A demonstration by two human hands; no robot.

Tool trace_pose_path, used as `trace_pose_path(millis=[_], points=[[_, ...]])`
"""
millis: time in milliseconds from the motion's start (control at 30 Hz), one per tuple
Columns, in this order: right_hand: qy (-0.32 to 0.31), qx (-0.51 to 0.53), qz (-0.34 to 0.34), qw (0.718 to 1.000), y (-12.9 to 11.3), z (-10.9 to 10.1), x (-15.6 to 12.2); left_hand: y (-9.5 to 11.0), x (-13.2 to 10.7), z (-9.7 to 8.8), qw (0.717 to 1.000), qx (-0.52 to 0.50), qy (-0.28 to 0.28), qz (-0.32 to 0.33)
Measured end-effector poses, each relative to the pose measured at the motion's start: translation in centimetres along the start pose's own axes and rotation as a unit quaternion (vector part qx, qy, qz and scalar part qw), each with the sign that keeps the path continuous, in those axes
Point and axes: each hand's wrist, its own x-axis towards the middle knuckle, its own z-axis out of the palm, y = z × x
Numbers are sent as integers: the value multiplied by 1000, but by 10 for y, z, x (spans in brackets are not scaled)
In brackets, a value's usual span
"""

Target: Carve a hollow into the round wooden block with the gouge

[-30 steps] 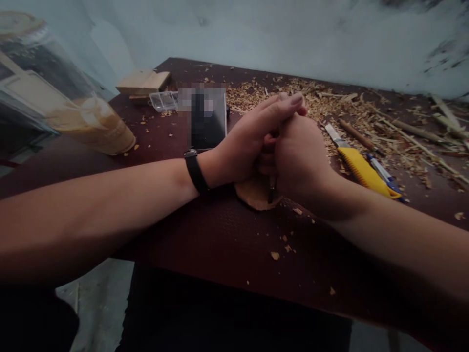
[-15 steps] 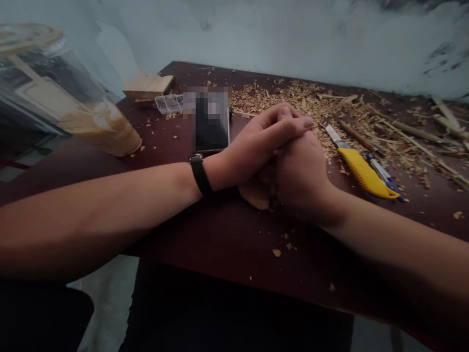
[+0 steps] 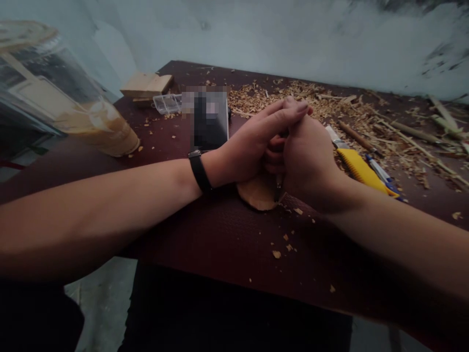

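My two hands meet over a small flat piece of light wood (image 3: 258, 194) lying on the dark table (image 3: 220, 234). My right hand (image 3: 309, 159) is closed round a thin tool whose tip (image 3: 279, 182) points down at the wood. My left hand (image 3: 252, 146), with a black band on its wrist, lies over the right hand's knuckles, fingers stretched along them, and its heel rests by the wood. Most of the tool is hidden inside the fist.
A yellow utility knife (image 3: 357, 166) and a blue pen (image 3: 383, 173) lie right of my hands. Wood shavings (image 3: 330, 105) and sticks cover the far right. A phone (image 3: 210, 122), a clear box (image 3: 167, 103), wood blocks (image 3: 146, 84) and a glass jar (image 3: 73, 107) stand left.
My hands have lifted and rocked back toward me, uncovering more of the wood piece and the tool's tip. The left fingers slid up over the right knuckles.
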Motion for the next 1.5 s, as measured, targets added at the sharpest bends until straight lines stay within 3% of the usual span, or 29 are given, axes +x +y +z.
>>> trace_pose_path(millis=[233,400,567,800,867,967,1067,1167,1400,1500], points=[[8,-22,-26,999,5,-5,1,-6,2,-2,999,18,-8,46],[15,-17,-37,999,2,-2,2,1,1,-1,999,25,-20,5],[16,-45,19,999,-1,2,3,3,0,-3,999,28,-11,25],[-4,-70,-101,992,0,-4,-18,-2,0,-8,993,88,0,85],[-7,-74,-83,994,-2,-3,-21,-2,0,-8,992,99,6,80],[3,-37,12,999,-3,1,-17,-2,3,-9,994,86,16,63],[12,15,67,998,-4,5,-8,-1,8,-12,999,30,-17,-4],[11,32,76,997,-5,6,-3,2,10,-14,998,-9,-34,-49],[25,40,43,998,-2,5,-1,5,6,-11,999,-13,-24,-45],[31,28,58,997,-5,7,-1,5,7,-13,999,8,-25,-44]])
